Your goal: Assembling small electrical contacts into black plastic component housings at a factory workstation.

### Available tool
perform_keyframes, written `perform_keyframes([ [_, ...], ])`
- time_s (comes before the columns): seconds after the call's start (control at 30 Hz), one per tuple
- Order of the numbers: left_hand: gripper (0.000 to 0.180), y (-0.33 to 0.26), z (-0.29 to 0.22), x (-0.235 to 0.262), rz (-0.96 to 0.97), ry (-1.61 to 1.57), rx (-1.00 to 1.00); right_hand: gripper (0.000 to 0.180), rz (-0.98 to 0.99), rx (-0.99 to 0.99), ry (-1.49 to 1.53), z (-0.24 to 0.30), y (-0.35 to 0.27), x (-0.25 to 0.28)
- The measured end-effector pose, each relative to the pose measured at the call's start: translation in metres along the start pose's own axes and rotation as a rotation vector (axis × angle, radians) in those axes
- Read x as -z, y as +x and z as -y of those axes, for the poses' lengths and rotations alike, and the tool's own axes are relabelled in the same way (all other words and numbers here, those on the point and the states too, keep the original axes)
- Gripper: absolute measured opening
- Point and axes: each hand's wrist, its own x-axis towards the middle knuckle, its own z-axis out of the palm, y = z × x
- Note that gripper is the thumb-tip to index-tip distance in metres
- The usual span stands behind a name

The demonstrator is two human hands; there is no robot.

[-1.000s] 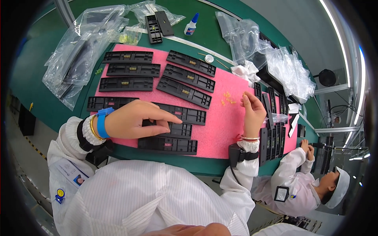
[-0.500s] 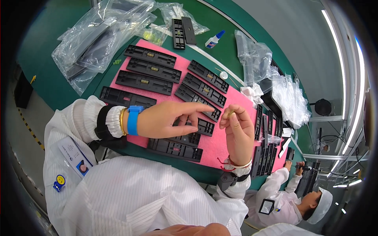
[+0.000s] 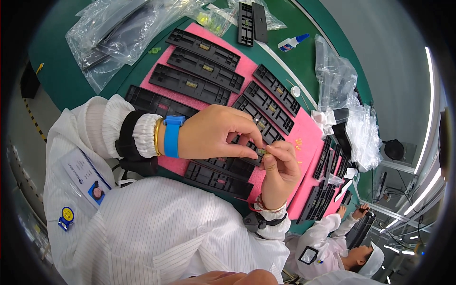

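My left hand (image 3: pixel 216 133) and my right hand (image 3: pixel 281 168) meet over the work mat. Between their fingertips is a small yellow-green level vial (image 3: pixel 261 151). My right thumb and forefinger pinch it, while my left thumb and forefinger close in at its other side; the exact contact is partly hidden. Below and around my hands lie ribbed black plastic level bodies, one (image 3: pixel 219 183) nearest me and another (image 3: pixel 190 84) beyond my left hand. Several hold a yellowish vial in the middle slot. Others show pink through that slot.
The pink foam mat (image 3: pixel 308 130) carries small yellow bits (image 3: pixel 298 142). Beyond it stand a blue-capped glue bottle (image 3: pixel 293 42) and a small white cup (image 3: pixel 295 91). Plastic bags (image 3: pixel 114 35) lie far left, others (image 3: pixel 363 137) right. A co-worker (image 3: pixel 323 254) works at the lower right.
My hands have come together: the left thumb and forefinger, earlier apart and pointing, now curl at the vial. The right hand moved nearer and lower. The view has shifted, so the mat appears higher.
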Motion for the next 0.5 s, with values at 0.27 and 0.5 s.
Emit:
perform_keyframes([
  [0.27, 0.016, -0.0006, 0.0074, -0.0049, -0.06, -0.022, -0.079, 0.017, -0.009, 0.003, -0.04, 0.0024, -0.0027, -0.0016],
  [0.5, 0.016, -0.0017, 0.0043, -0.0047, -0.075, 0.009, -0.06, 0.017, -0.029, 0.02, -0.127, 0.006, -0.0042, -0.0033],
])
